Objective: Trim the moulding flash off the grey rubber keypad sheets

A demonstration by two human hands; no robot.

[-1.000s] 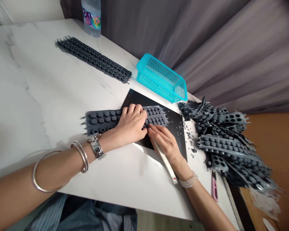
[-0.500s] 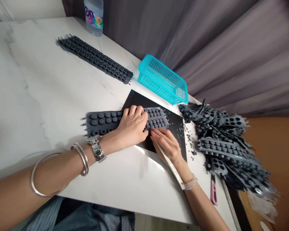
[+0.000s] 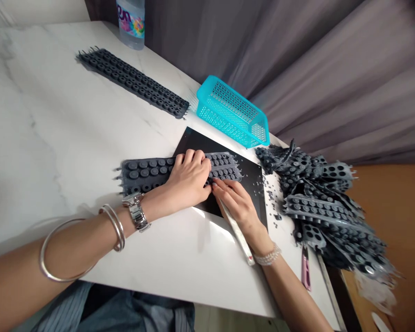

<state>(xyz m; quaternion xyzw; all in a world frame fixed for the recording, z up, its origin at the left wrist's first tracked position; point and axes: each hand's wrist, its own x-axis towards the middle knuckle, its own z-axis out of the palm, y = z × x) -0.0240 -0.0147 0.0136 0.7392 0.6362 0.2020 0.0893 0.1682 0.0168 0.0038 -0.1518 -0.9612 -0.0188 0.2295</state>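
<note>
A dark grey moulded rubber sheet (image 3: 143,171) with rows of round studs lies partly on a black mat (image 3: 192,139). My left hand (image 3: 187,180) is closed over the middle of the sheet, fingers bent and thumb by the near edge, holding it down. In my right hand (image 3: 239,206) is a slim whitish stick-like tool (image 3: 241,237), pinched near its front end. Its tip is hidden at my fingertips, beside the sheet's near edge and close to my left thumb.
Small black bits (image 3: 272,203) are scattered right of the mat. Beyond them is a heap of rubber sheets (image 3: 321,207), with a pink-handled cutter (image 3: 305,272) nearby. A turquoise basket (image 3: 228,122), another studded strip (image 3: 134,80) and a bottle (image 3: 131,27) stand farther back.
My right hand has shifted slightly left and up along the sheet's near edge. The tool's rear end has swung left, away from my wrist. My left hand keeps its place on the sheet.
</note>
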